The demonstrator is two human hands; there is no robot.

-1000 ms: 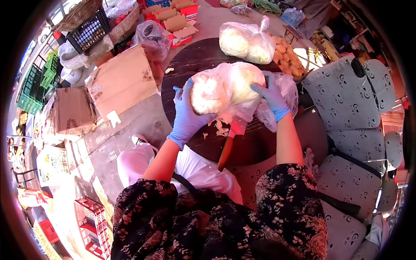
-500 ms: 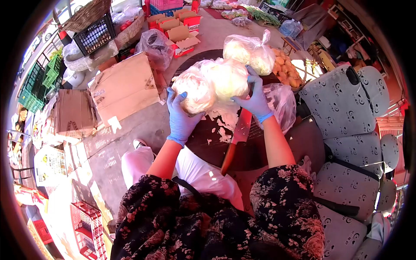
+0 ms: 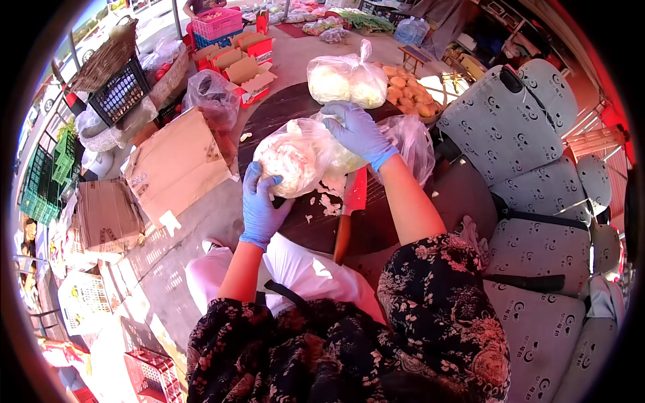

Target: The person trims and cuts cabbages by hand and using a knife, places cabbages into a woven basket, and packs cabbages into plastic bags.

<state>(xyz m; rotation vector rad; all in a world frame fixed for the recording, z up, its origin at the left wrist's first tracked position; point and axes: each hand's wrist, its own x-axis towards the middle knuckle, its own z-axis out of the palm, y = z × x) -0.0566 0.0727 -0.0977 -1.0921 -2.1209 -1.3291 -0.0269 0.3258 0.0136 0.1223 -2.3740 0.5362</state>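
Note:
Pale heads that look like cabbage, in a clear plastic bag point(image 3: 290, 156), lie on the dark round table point(image 3: 269, 121). My left hand point(image 3: 261, 209), in a blue glove, curves around the bag's near left side, its thumb against the plastic. My right hand point(image 3: 359, 134), gloved too, grips the bag's upper right part with bent fingers. Just beyond it, a second knotted bag point(image 3: 349, 82) of pale heads stands on the table. A broad knife point(image 3: 349, 208) lies below my right hand, its wooden handle toward me. Pale scraps point(image 3: 328, 201) are scattered beside its blade.
An empty-looking plastic bag point(image 3: 411, 148) hangs at the table's right edge. Behind it is a basket of tan, rounded produce point(image 3: 408, 91). Grey padded seats point(image 3: 504, 127) line the right side. Cardboard boxes point(image 3: 176, 161) and crates point(image 3: 121, 97) stand at left. A person point(image 3: 201, 5) is at the back.
My right hand has moved from the bag's right side to over its top. The bag's right part now sits lower and partly under that hand. My left hand stays on the left side.

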